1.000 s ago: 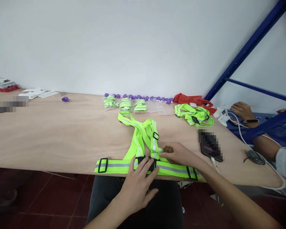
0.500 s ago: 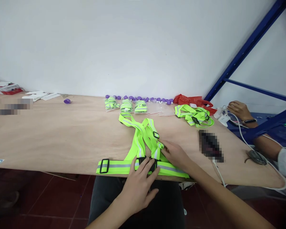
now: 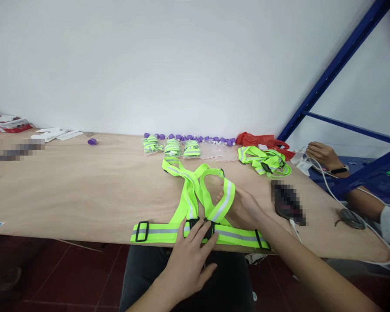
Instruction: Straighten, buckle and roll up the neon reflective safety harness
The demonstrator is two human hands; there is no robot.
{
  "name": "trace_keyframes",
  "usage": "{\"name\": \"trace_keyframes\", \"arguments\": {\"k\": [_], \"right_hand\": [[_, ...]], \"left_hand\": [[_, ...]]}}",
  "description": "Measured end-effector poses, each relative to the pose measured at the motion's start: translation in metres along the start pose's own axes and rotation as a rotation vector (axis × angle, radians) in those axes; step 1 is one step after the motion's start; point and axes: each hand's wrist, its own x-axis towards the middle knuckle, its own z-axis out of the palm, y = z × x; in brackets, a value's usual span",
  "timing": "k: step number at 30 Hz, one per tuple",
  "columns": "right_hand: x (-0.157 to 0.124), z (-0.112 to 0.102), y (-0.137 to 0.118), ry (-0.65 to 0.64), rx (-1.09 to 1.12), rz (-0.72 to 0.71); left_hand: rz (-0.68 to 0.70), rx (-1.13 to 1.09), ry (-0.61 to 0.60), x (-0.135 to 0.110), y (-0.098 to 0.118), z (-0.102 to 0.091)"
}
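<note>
A neon yellow-green reflective vest made of straps lies at the table's front edge, its silver-striped waist belt running along the edge. My left hand rests on the black buckle at the belt's middle, fingers stretched out and spread, partly covering it. At the vest's right shoulder strap is my right hand, its fingers around the strap from behind. The fingertips show through the strap's loop, and the thumb is hidden. Black slide adjusters sit near the belt's ends.
Several bagged vests stand before a row of purple pieces. Another loose vest and a red plastic bag lie at back right. A blurred dark device has a white cable. A co-worker's hand is beyond the blue frame.
My right hand has moved the right shoulder strap outward, opening it into a wide loop. The belt's right end and its slide adjuster now show. My left hand stays on the buckle.
</note>
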Motion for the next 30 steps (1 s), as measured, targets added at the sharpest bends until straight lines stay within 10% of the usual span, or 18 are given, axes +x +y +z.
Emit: {"name": "trace_keyframes", "arguments": {"k": [17, 30], "right_hand": [[0.066, -0.011, -0.073, 0.102, -0.277, -0.398], [0.142, -0.036, -0.062, 0.170, -0.673, -0.256]], "left_hand": [[0.022, -0.020, -0.023, 0.000, 0.002, -0.001], [0.062, -0.025, -0.042, 0.004, 0.006, 0.013]]}}
